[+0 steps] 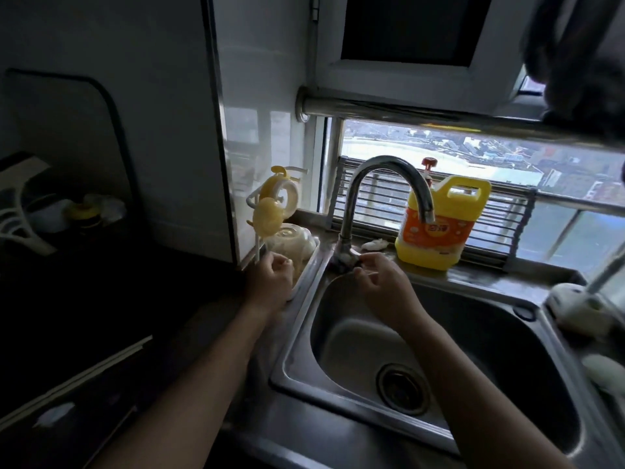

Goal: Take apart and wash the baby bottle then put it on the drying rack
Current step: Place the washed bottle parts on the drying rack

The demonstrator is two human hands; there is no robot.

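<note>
step: late stage, by my read; the washed pieces already sit on the rack and no water runs from the tap (389, 177)
baby bottle: apart; yellow parts (267, 218) hang on the pegs of the drying rack (309, 262), and the clear bottle body (287, 242) lies in the rack's tray just below them
rack position: left of the sink (490, 333), touching its rim, against the wall corner
left hand (270, 277): over the near end of the rack tray, beside the white post; fingers curled inward; can't tell if they hold a small piece or nothing
right hand (380, 282): reaches to the tap base, thumb and forefinger pinching the tap handle (351, 257)
sink contents: basin bare, drain visible, no bottle part in it
other: yellow detergent jug (436, 228) on the ledge behind the tap, well apart from both hands
next move: likely check the handle is fully turned to off, then let go; left hand needs to seat any last piece on a free peg or in the tray without knocking the hung parts
risk: hung parts look lightly perched and could drop if bumped
</note>
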